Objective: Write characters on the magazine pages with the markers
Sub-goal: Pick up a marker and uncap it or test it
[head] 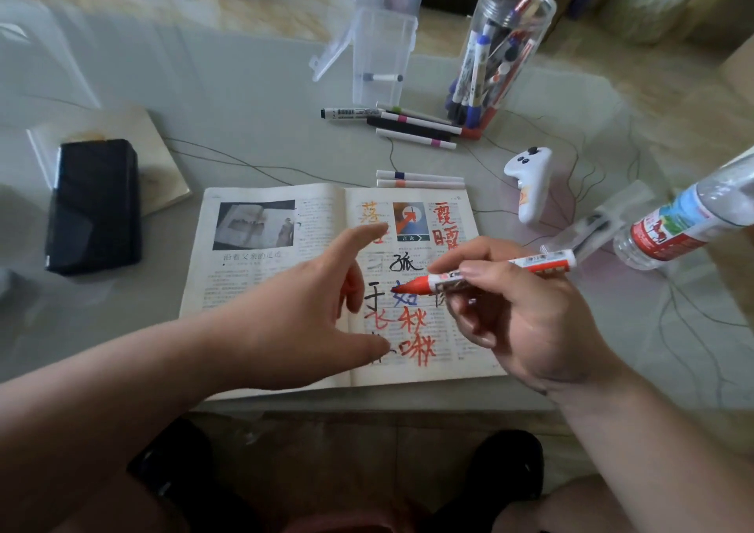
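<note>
An open magazine lies on the table in front of me, its right page covered with large handwritten characters in red, orange, black and blue. My right hand grips a red marker, uncapped, with its tip pointing left over the middle of the right page. My left hand hovers over the magazine's spine with fingers spread and holds nothing; it hides part of the right page.
Several loose markers lie behind the magazine, two more at its top edge. A clear jar of markers, a clear box, a white controller, a tilted water bottle and a black phone surround it. The table edge is near my knees.
</note>
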The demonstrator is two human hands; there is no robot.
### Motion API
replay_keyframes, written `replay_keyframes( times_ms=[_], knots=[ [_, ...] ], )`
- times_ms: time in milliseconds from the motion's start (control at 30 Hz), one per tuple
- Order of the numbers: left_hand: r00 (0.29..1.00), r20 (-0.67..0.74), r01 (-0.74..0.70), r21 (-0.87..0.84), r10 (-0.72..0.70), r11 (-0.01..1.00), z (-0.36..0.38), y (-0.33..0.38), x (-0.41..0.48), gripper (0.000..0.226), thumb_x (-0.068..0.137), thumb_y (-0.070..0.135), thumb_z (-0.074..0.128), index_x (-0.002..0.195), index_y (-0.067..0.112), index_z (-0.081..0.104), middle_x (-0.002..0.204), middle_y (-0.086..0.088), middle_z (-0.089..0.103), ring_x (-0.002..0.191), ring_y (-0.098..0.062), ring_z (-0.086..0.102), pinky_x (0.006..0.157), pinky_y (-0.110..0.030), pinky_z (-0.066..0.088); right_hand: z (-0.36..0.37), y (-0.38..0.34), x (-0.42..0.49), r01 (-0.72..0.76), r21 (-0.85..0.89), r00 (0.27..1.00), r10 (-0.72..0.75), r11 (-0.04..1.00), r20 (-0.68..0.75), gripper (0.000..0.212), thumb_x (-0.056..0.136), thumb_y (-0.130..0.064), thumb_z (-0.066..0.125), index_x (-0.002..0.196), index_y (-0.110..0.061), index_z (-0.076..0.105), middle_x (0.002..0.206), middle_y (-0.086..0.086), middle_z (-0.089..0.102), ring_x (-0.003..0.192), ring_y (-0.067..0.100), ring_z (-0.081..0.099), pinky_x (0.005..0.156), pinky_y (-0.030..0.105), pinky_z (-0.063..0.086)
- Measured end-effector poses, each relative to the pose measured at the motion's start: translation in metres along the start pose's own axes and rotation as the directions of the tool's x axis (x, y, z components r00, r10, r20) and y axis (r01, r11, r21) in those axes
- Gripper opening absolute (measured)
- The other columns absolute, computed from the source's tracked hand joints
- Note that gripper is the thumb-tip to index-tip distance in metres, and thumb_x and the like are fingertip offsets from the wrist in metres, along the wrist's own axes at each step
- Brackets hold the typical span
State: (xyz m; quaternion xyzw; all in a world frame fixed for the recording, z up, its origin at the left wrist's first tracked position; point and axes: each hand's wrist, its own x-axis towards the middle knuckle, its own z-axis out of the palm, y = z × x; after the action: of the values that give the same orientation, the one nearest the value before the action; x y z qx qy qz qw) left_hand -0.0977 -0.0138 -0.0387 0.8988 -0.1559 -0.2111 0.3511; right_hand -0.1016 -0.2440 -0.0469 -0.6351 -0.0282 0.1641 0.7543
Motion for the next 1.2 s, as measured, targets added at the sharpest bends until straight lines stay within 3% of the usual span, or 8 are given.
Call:
replay_keyframes(
  times_ms=[233, 467, 567, 800, 900, 967, 1067, 1200],
  knots=[
    [0.998, 0.025, -0.06, -0.169, 0.065, 0.984, -0.013, 0.003, -0.016, 0.1, 0.081, 0.016, 0.074, 0.149, 0.053, 0.01, 0.098, 0.021, 0.052, 0.088, -0.007, 0.054, 0.08, -0.028, 0.053, 0.03, -0.02, 0.005, 0.123, -0.04, 0.992, -0.121, 0.992, 0.039, 0.001, 0.08, -0.011, 0.063, 0.081, -0.011, 0.064, 0.061, 0.015, 0.059, 0.047, 0.019, 0.045, 0.041, 0.019, 0.034],
    [0.995, 0.029, -0.093, -0.103, 0.096, 0.99, -0.013, 0.007, -0.019, 0.087, 0.084, 0.02, 0.067, 0.143, 0.056, 0.014, 0.099, 0.024, 0.053, 0.092, -0.002, 0.054, 0.079, -0.022, 0.048, 0.039, -0.023, 0.007, 0.178, -0.288, 0.983, -0.156, 0.941, 0.098, 0.003, 0.085, -0.007, 0.068, 0.082, -0.005, 0.067, 0.06, 0.004, 0.062, 0.049, 0.01, 0.054, 0.047, 0.015, 0.04],
    [0.998, -0.002, -0.067, -0.228, 0.068, 0.971, -0.01, 0.001, -0.017, 0.06, 0.091, 0.021, 0.065, 0.138, 0.044, 0.034, 0.102, 0.02, 0.059, 0.091, -0.005, 0.061, 0.08, -0.028, 0.05, 0.039, -0.027, 0.009, 0.164, -0.29, 0.981, -0.125, 0.943, 0.149, 0.004, 0.085, -0.003, 0.075, 0.089, -0.004, 0.074, 0.06, 0.0, 0.066, 0.05, 0.012, 0.057, 0.046, 0.015, 0.042],
    [0.996, -0.091, -0.049, -0.634, -0.011, 0.772, -0.031, 0.002, -0.015, 0.013, 0.084, 0.015, 0.072, 0.094, 0.008, 0.074, 0.066, -0.006, 0.07, 0.056, -0.011, 0.062, 0.055, -0.016, 0.049, 0.02, -0.032, 0.016, 0.057, -0.11, 0.981, -0.035, 0.992, 0.19, 0.036, 0.078, -0.037, 0.082, 0.103, -0.011, 0.078, 0.079, 0.03, 0.067, 0.055, 0.022, 0.055, 0.042, 0.022, 0.039],
    [0.998, -0.058, -0.023, -0.789, -0.037, 0.614, -0.031, 0.003, -0.012, 0.02, 0.088, 0.018, 0.064, 0.083, 0.0, 0.071, 0.057, -0.01, 0.057, 0.047, -0.015, 0.047, 0.045, -0.02, 0.039, 0.016, -0.036, 0.018, 0.058, 0.023, 0.989, -0.06, 0.998, 0.133, 0.029, 0.073, -0.027, 0.084, 0.095, -0.01, 0.078, 0.069, 0.02, 0.066, 0.046, 0.017, 0.045, 0.038, 0.015, 0.031],
    [0.994, -0.046, 0.007, -0.886, -0.103, 0.464, -0.029, 0.002, -0.008, 0.029, 0.09, 0.024, 0.059, 0.077, -0.001, 0.066, 0.052, -0.009, 0.042, 0.044, -0.016, 0.031, 0.041, -0.024, 0.026, 0.017, -0.04, 0.017, 0.102, -0.075, 0.989, -0.093, 0.992, 0.118, 0.013, 0.075, -0.012, 0.083, 0.087, -0.012, 0.078, 0.065, 0.015, 0.066, 0.045, 0.016, 0.046, 0.039, 0.016, 0.033],
    [0.971, -0.038, 0.059, -0.919, -0.237, 0.389, -0.026, 0.001, -0.001, 0.038, 0.098, 0.03, 0.054, 0.07, 0.005, 0.055, 0.051, -0.001, 0.025, 0.045, -0.013, 0.016, 0.047, -0.025, 0.01, 0.028, -0.037, 0.011, 0.253, -0.386, 0.961, -0.186, 0.887, 0.204, 0.01, 0.083, -0.009, 0.075, 0.088, -0.017, 0.074, 0.073, 0.007, 0.069, 0.06, 0.015, 0.063, 0.053, 0.022, 0.05],
    [0.939, 0.009, 0.156, -0.902, -0.343, 0.403, -0.02, -0.001, 0.004, 0.051, 0.1, 0.044, 0.052, 0.058, 0.015, 0.043, 0.052, -0.001, 0.025, 0.044, -0.013, 0.016, 0.045, -0.022, 0.012, 0.037, -0.021, 0.01, 0.514, -0.656, 0.853, -0.409, 0.552, 0.325, 0.004, 0.091, -0.015, 0.072, 0.091, -0.014, 0.069, 0.075, -0.005, 0.063, 0.067, 0.015, 0.06, 0.06, 0.029, 0.05]
  ],
)
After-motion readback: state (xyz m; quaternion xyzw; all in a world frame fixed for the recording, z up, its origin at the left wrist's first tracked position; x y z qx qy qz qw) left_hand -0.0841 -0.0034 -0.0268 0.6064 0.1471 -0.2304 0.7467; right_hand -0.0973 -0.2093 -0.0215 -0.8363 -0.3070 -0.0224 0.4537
